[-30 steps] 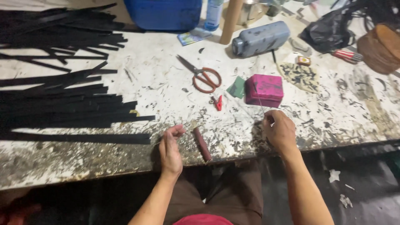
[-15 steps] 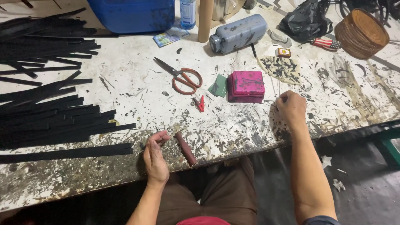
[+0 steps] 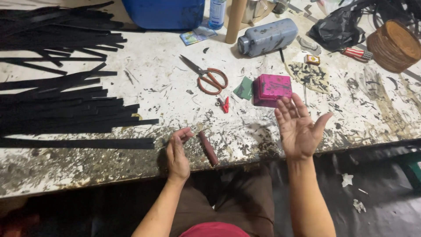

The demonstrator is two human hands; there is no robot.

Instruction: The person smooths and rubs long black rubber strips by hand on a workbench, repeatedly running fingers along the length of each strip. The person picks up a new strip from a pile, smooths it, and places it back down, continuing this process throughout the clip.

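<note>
My left hand (image 3: 177,152) rests on edge at the front of the paint-stained table (image 3: 144,83), fingers loosely together, holding nothing that shows. A dark red stick-shaped tool (image 3: 208,148) lies just right of it. My right hand (image 3: 298,127) is raised palm up above the table's front edge, fingers spread and empty. A pink box (image 3: 272,89) sits just beyond its fingertips.
Black strips (image 3: 57,105) lie piled across the left half of the table. Red-handled scissors (image 3: 207,76), a small red clip (image 3: 225,104) and a green card (image 3: 244,88) lie mid-table. A grey bottle (image 3: 267,37), blue tub (image 3: 164,13), black bag (image 3: 335,27) and woven basket (image 3: 394,45) stand behind.
My right hand has lifted off the table edge and turned palm up with fingers spread. My left hand stays beside the red tool.
</note>
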